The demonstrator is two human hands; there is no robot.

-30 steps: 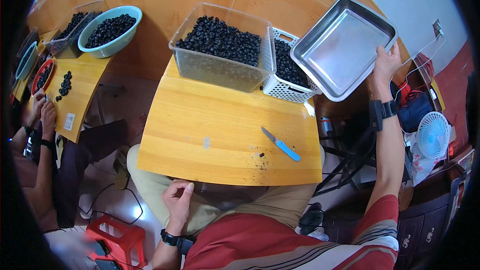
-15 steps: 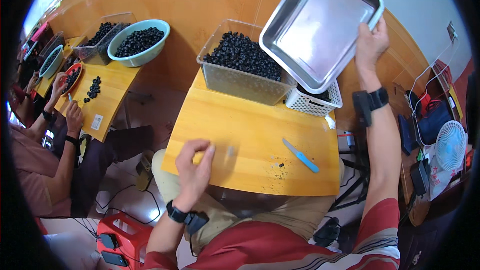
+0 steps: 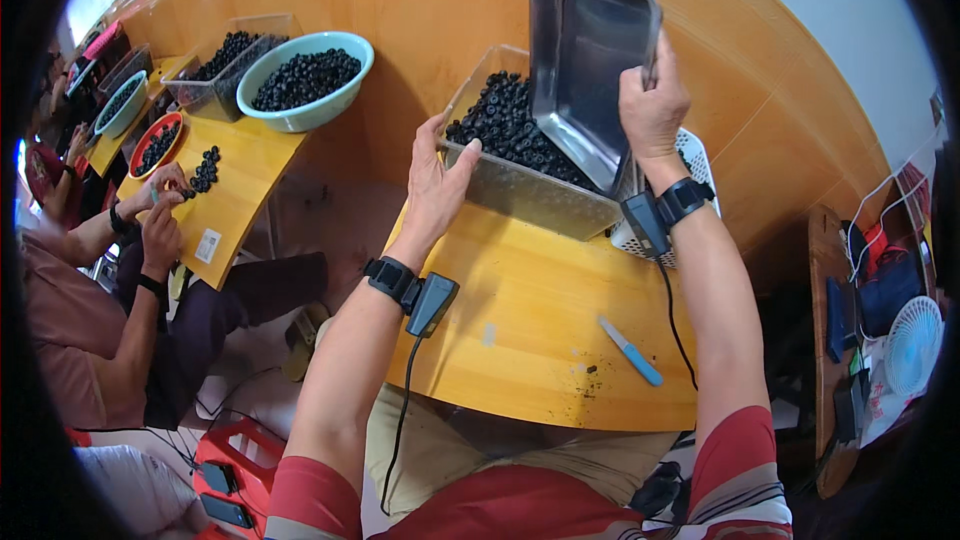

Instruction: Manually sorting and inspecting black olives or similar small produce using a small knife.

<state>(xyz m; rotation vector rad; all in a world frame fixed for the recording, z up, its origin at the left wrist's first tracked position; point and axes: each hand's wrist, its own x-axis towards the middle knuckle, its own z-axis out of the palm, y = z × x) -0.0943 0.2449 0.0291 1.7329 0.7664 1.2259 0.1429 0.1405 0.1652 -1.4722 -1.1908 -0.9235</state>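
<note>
My right hand (image 3: pixel 655 115) grips the right edge of a rectangular metal tray (image 3: pixel 580 50), which is tipped steeply on its side. The tray's lower end dips into a clear plastic bin (image 3: pixel 540 198) heaped with small, round, dark pieces (image 3: pixel 505 125). My left hand (image 3: pixel 440 180) holds the bin at its near left corner, thumb on the front wall and fingers along the left side. A knife with a blue handle (image 3: pixel 640 363) lies on the yellow table (image 3: pixel 520 290) by dark crumbs. Partly hidden behind my right wrist is a white perforated basket (image 3: pixel 695 160).
On the left, another person's hands (image 3: pixel 160 210) work at a second yellow table (image 3: pixel 240 150). It bears a pale green bowl (image 3: pixel 350 80) and a red dish (image 3: pixel 175 145) of dark pieces. A fan (image 3: pixel 912 345) stands far right. A red stool (image 3: pixel 240 455) is at lower left.
The metal tray has swung from raised and facing me to tipped upright, down into the bin. My left hand has moved up from above the table onto the bin's corner.
</note>
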